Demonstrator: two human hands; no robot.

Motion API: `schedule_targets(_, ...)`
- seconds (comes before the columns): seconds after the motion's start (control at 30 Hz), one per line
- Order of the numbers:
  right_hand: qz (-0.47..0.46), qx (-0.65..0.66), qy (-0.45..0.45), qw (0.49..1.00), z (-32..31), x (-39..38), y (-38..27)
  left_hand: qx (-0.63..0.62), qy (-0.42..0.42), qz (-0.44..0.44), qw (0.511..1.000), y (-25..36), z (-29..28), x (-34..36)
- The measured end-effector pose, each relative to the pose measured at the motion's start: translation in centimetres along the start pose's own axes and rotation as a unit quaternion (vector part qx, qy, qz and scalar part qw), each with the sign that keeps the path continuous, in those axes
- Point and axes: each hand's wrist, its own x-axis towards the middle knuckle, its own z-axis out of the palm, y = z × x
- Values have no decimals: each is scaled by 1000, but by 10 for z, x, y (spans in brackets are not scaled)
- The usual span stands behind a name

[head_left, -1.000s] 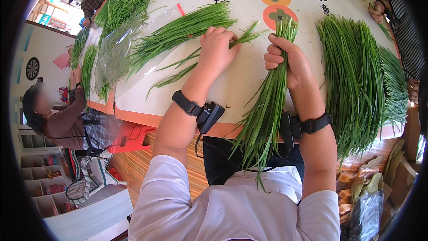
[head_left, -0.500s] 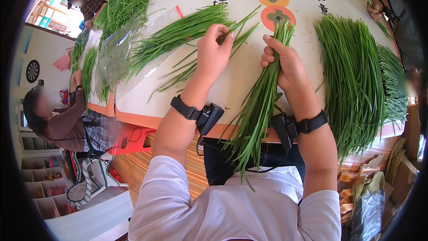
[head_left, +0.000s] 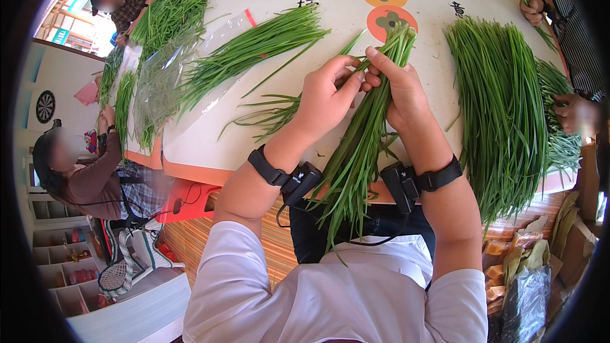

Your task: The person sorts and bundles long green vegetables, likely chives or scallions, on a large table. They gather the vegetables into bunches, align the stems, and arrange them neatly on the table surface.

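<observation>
Upright in my right hand (head_left: 406, 92) is a thick bunch of garlic chives (head_left: 359, 146), gripped near its pale cut ends. Its long leaves hang down over the table's near edge toward my lap. My left hand (head_left: 324, 92) is pinched closed against the bunch's left side, touching the right fingers. A few loose garlic chive stalks (head_left: 276, 113) pass through its fingers, their leaves trailing left above the tabletop. Beyond it, a pile of garlic chives (head_left: 254, 47) lies on a clear plastic bag (head_left: 168, 76). To the right spreads a large, neatly aligned heap of garlic chives (head_left: 499, 108).
The white table (head_left: 210, 143) has an orange border and printed round motifs. More greens (head_left: 175, 16) lie at the far left, near two people. Another person's hands (head_left: 575, 114) reach in at the right edge. A red stool (head_left: 190, 200) stands below left; bags and cardboard lie lower right.
My left hand has moved right and down to the bunch, bringing loose stalks along. The bunch has shifted slightly. At the right edge, another person's lower hand has come onto the greens.
</observation>
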Motion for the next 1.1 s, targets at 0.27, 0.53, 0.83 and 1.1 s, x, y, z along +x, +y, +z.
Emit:
schedule_targets(0.27,-7,-20,18,1000,2,-2,-2,-24,14,10,1000,-4,-7,4)
schedule_targets(0.53,-18,-6,22,1000,2,-1,1,-108,15,-51,993,-8,-9,6)
schedule_targets(0.83,-13,-21,22,999,4,-2,1,-134,48,-3,990,-9,1,3)
schedule_targets(1.1,2,-20,26,999,3,0,6,-147,44,-1,988,-7,10,4)
